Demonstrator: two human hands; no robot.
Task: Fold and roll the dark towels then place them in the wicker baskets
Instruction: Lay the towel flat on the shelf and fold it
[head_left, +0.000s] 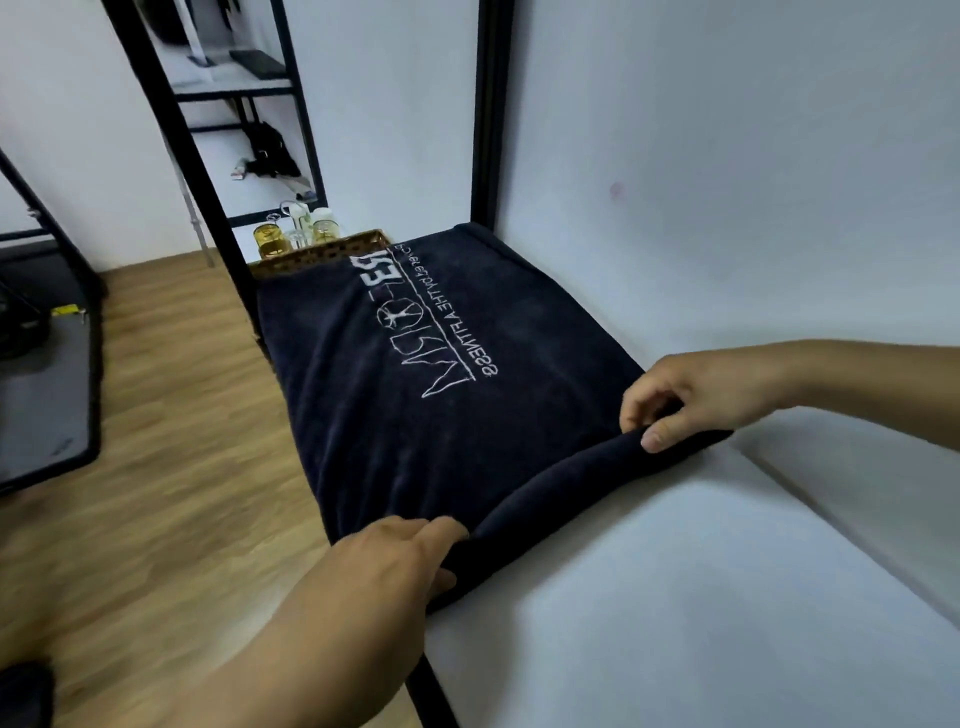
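Note:
A dark navy towel (395, 395) with white stitched lettering lies flat along a white mattress (675, 597). Its near edge is curled up into a low roll (561, 483). My left hand (395, 561) grips the left end of that roll, fingers curled over the cloth. My right hand (696, 395) pinches the right end, thumb on top of the fold and fingers tucked behind it. A wicker basket (322, 254) shows at the far end of the towel, partly covered by it.
A black metal bed frame post (208, 197) runs up on the left and another (493, 109) against the white wall. Glass bottles (291, 234) stand beyond the basket. Wooden floor (171, 441) lies to the left, with a dark mat (47, 395).

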